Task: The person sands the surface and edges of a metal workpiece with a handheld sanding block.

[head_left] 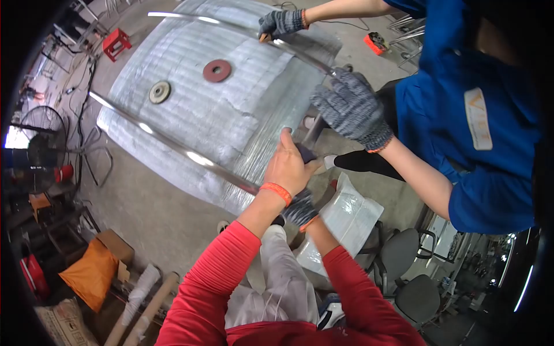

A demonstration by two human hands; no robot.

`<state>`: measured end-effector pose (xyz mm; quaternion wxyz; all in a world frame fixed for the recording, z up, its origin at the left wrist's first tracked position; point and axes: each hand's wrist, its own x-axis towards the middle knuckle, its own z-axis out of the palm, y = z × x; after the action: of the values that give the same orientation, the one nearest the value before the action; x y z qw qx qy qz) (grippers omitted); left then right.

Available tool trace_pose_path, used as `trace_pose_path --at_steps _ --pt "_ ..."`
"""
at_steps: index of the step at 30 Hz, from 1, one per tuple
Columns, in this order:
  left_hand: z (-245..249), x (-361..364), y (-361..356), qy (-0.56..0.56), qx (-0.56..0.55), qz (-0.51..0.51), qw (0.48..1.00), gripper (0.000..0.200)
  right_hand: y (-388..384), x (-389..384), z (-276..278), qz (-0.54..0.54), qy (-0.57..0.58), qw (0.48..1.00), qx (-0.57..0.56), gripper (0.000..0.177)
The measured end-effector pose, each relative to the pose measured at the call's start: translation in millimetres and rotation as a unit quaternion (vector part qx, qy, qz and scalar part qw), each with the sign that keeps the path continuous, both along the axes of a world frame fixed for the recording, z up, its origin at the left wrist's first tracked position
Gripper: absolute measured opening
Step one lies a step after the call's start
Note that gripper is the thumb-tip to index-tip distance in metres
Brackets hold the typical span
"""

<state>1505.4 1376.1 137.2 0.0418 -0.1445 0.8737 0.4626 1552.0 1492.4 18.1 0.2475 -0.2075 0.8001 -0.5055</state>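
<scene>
A shiny bent metal tube frame (pixel 199 160) lies over a padded, plastic-wrapped surface (pixel 190 124). My bare left hand (pixel 289 166), with an orange wristband, is closed around a small dark purplish pad (pixel 306 153) at the frame's near end. Just below it, my right hand (pixel 300 209) wears a grey knit glove and looks wrapped round the tube; its fingers are partly hidden behind my left wrist. Across from me, a co-worker's gloved hand (pixel 281 24) grips the far tube (pixel 300 55). The co-worker's other gloved hand (pixel 353 108) is spread beside the frame's end.
A red disc (pixel 217 71) and a pale grinding disc (pixel 160 92) lie on the wrapped surface. A plastic-wrapped panel (pixel 340 222) stands at my right, near grey chairs (pixel 399 252). Cardboard tubes (pixel 151 308) and an orange bag (pixel 92 274) are lower left; a red stool (pixel 116 44) is upper left.
</scene>
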Motion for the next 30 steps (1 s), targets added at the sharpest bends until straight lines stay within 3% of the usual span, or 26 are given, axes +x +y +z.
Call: trace_pose_path --at_steps 1,3,4,6,7,8,9,16,20,24,26,30 --pt "-1 4 0 0.09 -0.02 0.051 0.994 0.082 10 -13 0 -0.025 -0.036 0.999 0.017 0.048" --pt "4 14 -4 0.098 -0.017 0.078 0.992 0.076 24 -45 0 -0.091 0.071 0.985 0.129 0.046" --pt "8 19 -5 0.085 -0.083 0.063 0.991 0.066 30 -65 1 -0.123 0.122 0.967 0.189 0.045" --pt "17 30 -6 0.062 -0.211 0.026 0.975 0.049 36 -118 8 -0.157 0.201 0.914 0.317 0.044" --pt "21 40 -7 0.064 -0.211 0.026 0.975 0.049 41 -150 11 -0.167 0.208 0.893 0.363 0.044" --pt "21 52 -7 0.06 -0.216 -0.001 0.974 0.046 25 -169 28 -0.151 0.316 0.811 0.468 0.045" --pt "21 59 -9 0.055 -0.222 -0.027 0.973 0.043 28 -193 28 -0.154 0.34 0.788 0.49 0.044" --pt "7 40 -16 0.031 -0.172 -0.082 0.981 0.035 59 -303 17 -0.173 0.314 0.797 0.486 0.042" --pt "-7 -27 -3 0.05 -0.066 -0.055 0.995 0.043 63 -312 6 -0.175 0.328 0.803 0.466 0.04" --pt "-13 -83 5 0.055 -0.041 -0.042 0.997 0.047 63 -288 1 -0.161 0.387 0.809 0.412 0.039" --pt "-12 -64 2 0.03 -0.031 -0.034 0.998 0.047 66 -265 -4 -0.146 0.431 0.809 0.372 0.038" --pt "2 45 -21 0.023 -0.042 -0.058 0.997 0.048 57 -203 -16 -0.073 0.518 0.813 0.257 0.037"
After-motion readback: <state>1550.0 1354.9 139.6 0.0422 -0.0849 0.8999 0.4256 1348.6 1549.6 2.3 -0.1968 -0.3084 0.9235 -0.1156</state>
